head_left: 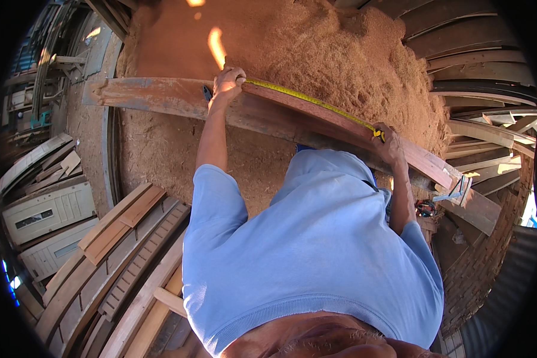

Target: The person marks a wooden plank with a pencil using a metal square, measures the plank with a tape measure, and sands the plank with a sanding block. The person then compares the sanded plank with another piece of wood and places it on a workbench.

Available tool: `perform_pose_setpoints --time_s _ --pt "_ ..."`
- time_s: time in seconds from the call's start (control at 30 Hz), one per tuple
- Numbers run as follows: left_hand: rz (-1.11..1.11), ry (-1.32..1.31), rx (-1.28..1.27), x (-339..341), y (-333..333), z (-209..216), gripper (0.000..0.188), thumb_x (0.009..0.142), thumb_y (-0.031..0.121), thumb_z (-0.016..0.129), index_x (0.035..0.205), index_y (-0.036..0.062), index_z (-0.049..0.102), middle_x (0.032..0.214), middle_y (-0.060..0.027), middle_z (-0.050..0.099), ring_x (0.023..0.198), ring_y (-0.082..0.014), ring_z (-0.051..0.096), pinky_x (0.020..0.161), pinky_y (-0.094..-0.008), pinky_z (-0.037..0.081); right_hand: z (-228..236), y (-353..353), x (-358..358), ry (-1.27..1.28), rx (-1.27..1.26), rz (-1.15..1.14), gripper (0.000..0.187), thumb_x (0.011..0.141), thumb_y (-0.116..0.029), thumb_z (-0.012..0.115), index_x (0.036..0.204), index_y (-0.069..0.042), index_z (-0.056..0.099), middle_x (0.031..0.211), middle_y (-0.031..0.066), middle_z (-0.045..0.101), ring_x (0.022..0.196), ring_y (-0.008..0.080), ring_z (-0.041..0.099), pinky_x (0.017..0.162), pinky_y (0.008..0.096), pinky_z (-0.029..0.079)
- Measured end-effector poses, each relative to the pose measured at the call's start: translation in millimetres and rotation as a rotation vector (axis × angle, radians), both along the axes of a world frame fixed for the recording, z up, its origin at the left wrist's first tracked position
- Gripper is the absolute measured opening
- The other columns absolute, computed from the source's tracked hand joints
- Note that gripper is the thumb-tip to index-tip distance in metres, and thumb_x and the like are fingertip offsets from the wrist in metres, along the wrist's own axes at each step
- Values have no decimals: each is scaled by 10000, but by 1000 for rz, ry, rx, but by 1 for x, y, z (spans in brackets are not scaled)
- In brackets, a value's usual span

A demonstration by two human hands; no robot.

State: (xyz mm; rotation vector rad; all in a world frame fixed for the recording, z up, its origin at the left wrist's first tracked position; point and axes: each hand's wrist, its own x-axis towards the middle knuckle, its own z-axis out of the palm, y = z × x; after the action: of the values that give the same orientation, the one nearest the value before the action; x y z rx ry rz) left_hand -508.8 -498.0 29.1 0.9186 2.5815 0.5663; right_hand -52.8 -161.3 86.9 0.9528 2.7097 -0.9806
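Note:
A yellow tape measure blade (310, 99) is stretched along the top of a long reddish timber (420, 159). My left hand (228, 83) is closed on the blade's end, at the timber's left end. My right hand (389, 145) is closed around the tape measure's case (378, 134), further right on the timber; the fingers partly hide the case. Under the timber lies a long, worn plank (155, 89) that reaches past it on both sides. Beside my left wrist, a small dark blue piece (207, 92) stands on the plank.
Wood shavings (364, 53) are heaped beyond the plank. Stacked boards (125, 238) lie at the lower left, near pale panels (51, 212). More timber (477, 71) leans at the right. A light-coloured metal piece (457, 190) sits at the timber's right end.

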Motion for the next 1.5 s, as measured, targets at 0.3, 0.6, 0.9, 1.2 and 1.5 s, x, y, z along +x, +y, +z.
perform_pose_setpoints --time_s 0.3,0.6,0.9,1.2,1.5 --pt "-16 40 -86 -2 0 -1 110 938 179 712 1040 220 702 1207 -23 647 1250 -279 596 1047 -546 408 -2 -1 0 31 2 1 395 849 -143 720 1238 -88 677 1062 226 725 1075 421 666 967 501 514" --pt "-7 60 -100 -1 -2 -5 138 934 171 729 1061 218 701 1190 -36 659 1254 -292 595 1059 -523 419 -2 -1 -1 37 16 30 406 848 -157 714 1243 -72 670 1050 240 717 1072 437 657 967 507 507" --pt "57 97 -155 5 12 14 159 905 209 772 1034 190 679 1101 -79 712 1134 -323 660 970 -505 502 -11 -3 4 18 0 -8 436 867 -196 724 1290 -97 683 1159 255 696 1154 442 633 1028 513 483" --pt "-86 -118 -183 -45 -1 -24 114 959 115 702 983 49 612 823 -74 606 798 -193 571 764 -394 511 -6 6 47 -2 141 -161 473 876 -229 745 1346 -194 694 1344 159 632 1275 388 554 1083 491 488" --pt "-149 -2 -353 -53 10 5 135 934 61 716 931 29 585 814 -77 595 789 -198 573 761 -388 510 -1 95 228 -58 192 -524 527 806 -88 772 1317 -204 729 1449 164 569 1372 390 502 1159 472 446"
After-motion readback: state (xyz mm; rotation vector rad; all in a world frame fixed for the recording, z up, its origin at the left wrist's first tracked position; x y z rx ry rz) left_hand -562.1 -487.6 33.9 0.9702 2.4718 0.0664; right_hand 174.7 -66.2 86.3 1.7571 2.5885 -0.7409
